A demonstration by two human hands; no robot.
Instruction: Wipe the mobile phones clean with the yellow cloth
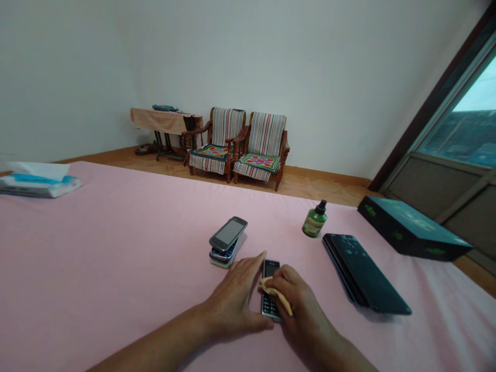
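Observation:
A black keypad mobile phone [270, 290] lies on the pink sheet between my hands. My left hand [234, 302] braces it from the left side, fingers spread along its edge. My right hand [294, 299] presses a yellow cloth [277, 294] onto the phone's face, hiding part of the keys. Just beyond my left fingertips sits a small stack of phones [228, 242], with a silver touchscreen phone on top.
A green pump bottle [314, 219] stands beyond my right hand. Further right lie a black flat case [364, 274] and a dark green-printed box [411, 227]. A tissue pack [39, 180] sits at the far left of the pink surface [116, 248], whose far edge meets a wooden floor.

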